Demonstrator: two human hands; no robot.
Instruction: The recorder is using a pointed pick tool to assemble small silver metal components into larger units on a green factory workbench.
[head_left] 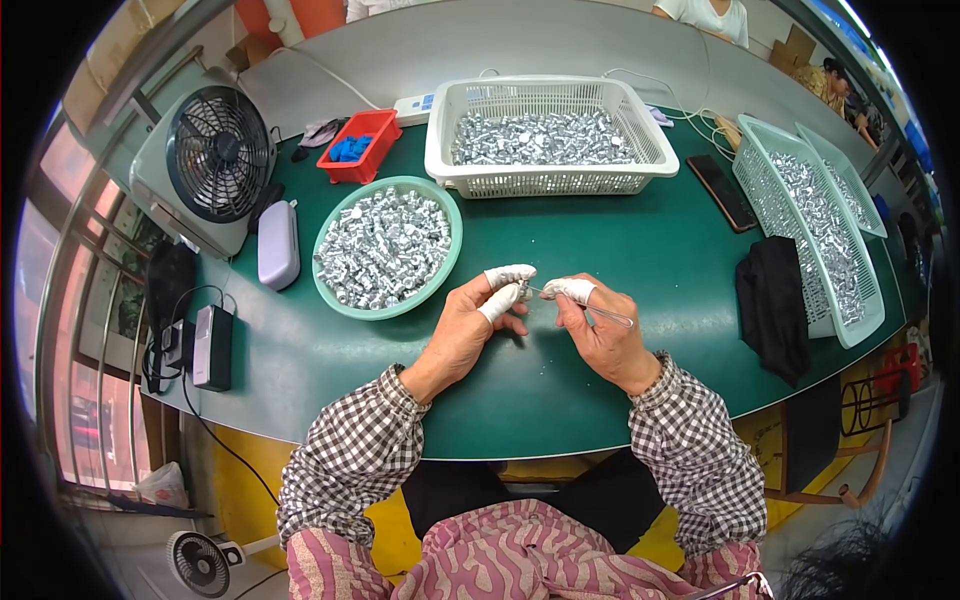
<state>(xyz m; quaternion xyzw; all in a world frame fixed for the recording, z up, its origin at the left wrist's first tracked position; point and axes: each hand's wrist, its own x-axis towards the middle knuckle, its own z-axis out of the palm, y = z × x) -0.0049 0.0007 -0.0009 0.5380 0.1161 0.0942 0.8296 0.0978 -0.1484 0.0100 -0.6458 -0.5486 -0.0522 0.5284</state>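
Note:
Over the middle of the green table, my left hand point(478, 318) pinches a small silver metal part point(524, 289) between thumb and index finger, both in white finger covers. Close on its right, my right hand point(603, 328) is closed on a thin metal tool point(612, 318). The tool's slim tip reaches the small part, and its rounded back end sticks out past my fingers. Whether it is a pick or tweezers I cannot tell. Left of my hands, a round green basin point(452, 262) holds a heap of similar silver parts.
Behind my hands stands a white basket point(555, 184) of silver parts. Green baskets point(868, 325) with more stand at the right, near a black cloth point(772, 310) and a phone point(722, 194). At left are a fan point(222, 140), a red bin point(375, 165) and a lavender case point(278, 246).

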